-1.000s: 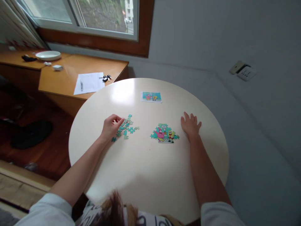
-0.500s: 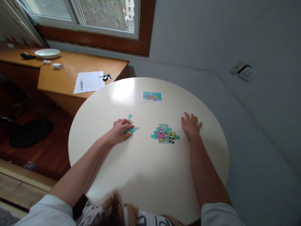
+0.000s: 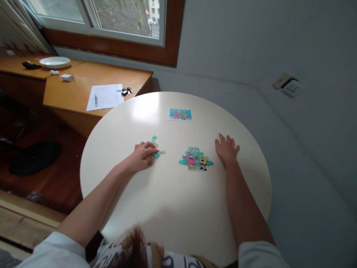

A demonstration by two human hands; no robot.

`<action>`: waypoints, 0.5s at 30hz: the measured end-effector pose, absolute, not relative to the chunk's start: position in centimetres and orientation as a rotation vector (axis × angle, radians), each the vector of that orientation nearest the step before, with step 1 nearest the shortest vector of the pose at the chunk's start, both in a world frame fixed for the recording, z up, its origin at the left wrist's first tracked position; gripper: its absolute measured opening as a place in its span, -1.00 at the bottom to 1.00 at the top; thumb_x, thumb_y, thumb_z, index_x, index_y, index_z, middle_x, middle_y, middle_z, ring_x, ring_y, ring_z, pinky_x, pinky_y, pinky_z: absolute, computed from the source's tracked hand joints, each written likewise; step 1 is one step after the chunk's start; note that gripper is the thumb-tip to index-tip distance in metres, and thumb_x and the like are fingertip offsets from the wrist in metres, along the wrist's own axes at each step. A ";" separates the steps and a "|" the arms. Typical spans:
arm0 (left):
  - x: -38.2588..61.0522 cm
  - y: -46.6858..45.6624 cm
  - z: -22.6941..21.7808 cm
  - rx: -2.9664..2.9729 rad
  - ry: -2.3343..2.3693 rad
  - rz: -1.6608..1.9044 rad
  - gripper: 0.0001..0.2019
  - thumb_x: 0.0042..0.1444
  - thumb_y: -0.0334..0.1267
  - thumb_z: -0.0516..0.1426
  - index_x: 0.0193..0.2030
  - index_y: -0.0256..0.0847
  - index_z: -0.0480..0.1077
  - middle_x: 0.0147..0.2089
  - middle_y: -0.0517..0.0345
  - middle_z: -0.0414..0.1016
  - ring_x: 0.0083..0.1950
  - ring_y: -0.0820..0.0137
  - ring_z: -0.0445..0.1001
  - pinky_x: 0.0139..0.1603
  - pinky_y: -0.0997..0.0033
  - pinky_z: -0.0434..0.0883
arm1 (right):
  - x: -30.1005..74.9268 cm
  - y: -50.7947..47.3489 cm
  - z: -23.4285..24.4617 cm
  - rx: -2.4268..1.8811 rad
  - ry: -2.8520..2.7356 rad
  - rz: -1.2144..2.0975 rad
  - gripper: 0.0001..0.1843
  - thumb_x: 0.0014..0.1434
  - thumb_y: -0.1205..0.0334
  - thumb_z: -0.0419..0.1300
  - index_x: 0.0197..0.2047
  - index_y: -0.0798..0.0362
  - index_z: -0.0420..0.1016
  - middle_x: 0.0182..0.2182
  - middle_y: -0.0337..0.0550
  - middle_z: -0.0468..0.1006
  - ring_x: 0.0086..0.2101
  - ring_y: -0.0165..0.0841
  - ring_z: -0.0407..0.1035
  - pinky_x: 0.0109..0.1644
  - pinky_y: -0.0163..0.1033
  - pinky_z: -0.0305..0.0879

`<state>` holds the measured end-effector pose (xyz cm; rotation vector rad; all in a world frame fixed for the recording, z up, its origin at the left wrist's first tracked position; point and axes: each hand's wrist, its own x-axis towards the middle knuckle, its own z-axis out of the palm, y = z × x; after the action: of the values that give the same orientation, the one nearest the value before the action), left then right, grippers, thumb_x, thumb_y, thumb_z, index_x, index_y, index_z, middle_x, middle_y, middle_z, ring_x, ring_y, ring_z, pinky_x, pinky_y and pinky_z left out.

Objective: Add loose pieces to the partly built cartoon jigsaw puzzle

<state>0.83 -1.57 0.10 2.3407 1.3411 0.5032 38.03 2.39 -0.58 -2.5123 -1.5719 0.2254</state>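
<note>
Round and cream-coloured, the counter (image 3: 173, 208) in front of me carries everything I am working with, and I will place each thing by the half-built puzzle (image 3: 196, 158) near its middle. Far to the left of that puzzle, beyond the counter's edge, a wooden desk (image 3: 72, 93) under the window holds a white plate (image 3: 55, 62), a sheet of paper (image 3: 105, 96) and a bunch of keys (image 3: 126, 91). Closer in, still left of the half-built puzzle, my left hand (image 3: 141, 156) lies palm down with its fingers curled over the loose teal pieces (image 3: 157, 152); most of that heap is hidden beneath the hand, and only a few pieces show past my fingertips. I cannot tell whether I have pinched one or am merely pressing on them. A strip of bare counter separates this heap from the half-built puzzle. Behind the puzzle, toward the far rim, sits the small reference picture (image 3: 180, 114). Just right of the puzzle, my right hand (image 3: 226, 149) rests flat on the counter, fingers spread and holding nothing, near the assembled edge but not touching it.
</note>
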 end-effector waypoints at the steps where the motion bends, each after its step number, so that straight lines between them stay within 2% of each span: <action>1: 0.8 -1.5 0.1 2.330 1.343 0.504 -0.58 0.03 -0.40 -0.02 -0.03 -0.06 0.50 0.02 0.04 0.42 0.01 0.22 0.30 0.07 0.08 0.19 | 38.0 2.4 -0.5 -2.513 -1.570 0.231 -0.39 0.31 -0.04 -0.28 0.36 -0.10 0.04 0.38 0.00 -0.05 0.34 -0.09 -0.20 0.32 0.25 -0.29; 8: 0.6 -1.6 0.3 2.321 1.381 0.509 -0.55 -0.04 -0.40 -0.02 -0.04 -0.06 0.51 0.00 0.04 0.44 0.01 0.21 0.30 0.08 0.07 0.19 | 37.8 2.3 -0.2 -2.524 -1.559 0.250 -0.39 0.31 -0.03 -0.28 0.37 -0.10 0.02 0.38 -0.02 -0.07 0.34 -0.11 -0.22 0.33 0.21 -0.33; 15: 0.7 -1.7 0.4 2.300 1.386 0.572 -0.60 -0.04 -0.38 0.00 -0.10 -0.07 0.52 -0.03 0.04 0.45 0.01 0.20 0.31 0.07 0.07 0.19 | 38.0 2.3 -0.5 -2.504 -1.566 0.228 -0.40 0.31 -0.03 -0.27 0.36 -0.10 0.04 0.37 0.00 -0.04 0.34 -0.09 -0.20 0.31 0.26 -0.29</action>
<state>0.70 -1.72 0.37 2.2996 1.3863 0.5724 38.03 2.32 -0.53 -2.5041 -1.5663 0.2277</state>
